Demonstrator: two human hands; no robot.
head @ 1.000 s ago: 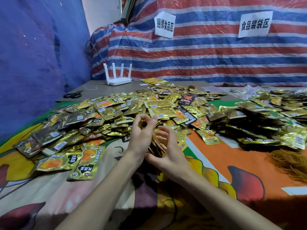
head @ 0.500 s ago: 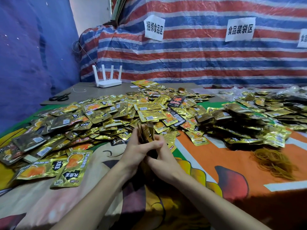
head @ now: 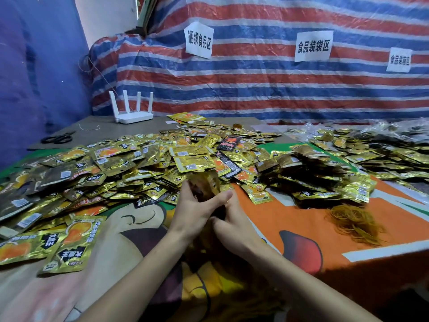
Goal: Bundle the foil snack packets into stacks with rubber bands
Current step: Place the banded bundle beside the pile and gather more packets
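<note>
Left hand [head: 195, 211] and right hand [head: 235, 227] pressed close together, both gripping one upright stack of packets [head: 207, 183], left thumb laid across its near face. Beyond and left of the hands: wide heap of loose foil packets [head: 116, 163]. Right of the hands: piled packet stacks [head: 320, 180], tangle of rubber bands [head: 355, 220] just in front. Far beyond the left hand: white router [head: 133, 115], scissors [head: 58, 138].

Your left grip [head: 197, 210] covers the lower half of the stack [head: 207, 183], and what shows above is blurred, its print unreadable. The fingers of your right grip [head: 234, 225] vanish behind the left one. The far-right sign [head: 399, 59] is too blurred to read. The loose packets [head: 14, 201] run off the left edge.
</note>
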